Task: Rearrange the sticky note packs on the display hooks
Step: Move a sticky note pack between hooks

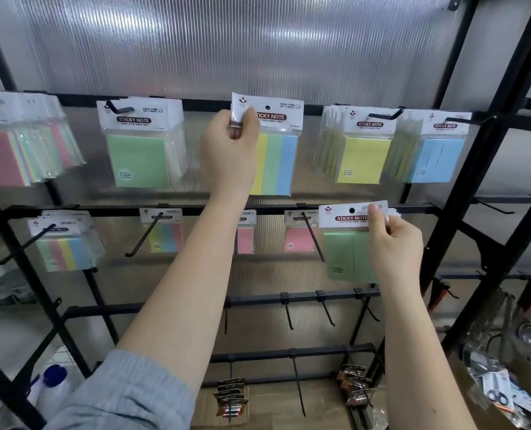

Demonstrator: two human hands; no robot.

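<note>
Nearest the camera, both forearms reach up to the display rack. One grip, the left hand, pinches the header of a striped pack at the top rail's middle; the right hand pinches a green pack off its hook near the second rail's right end. Several hooks already carry packs; neither held pack looks hung, so the sorting seems midway.

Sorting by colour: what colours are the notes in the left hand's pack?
Yellow, green and blue stripes in the pack, head view.
</note>
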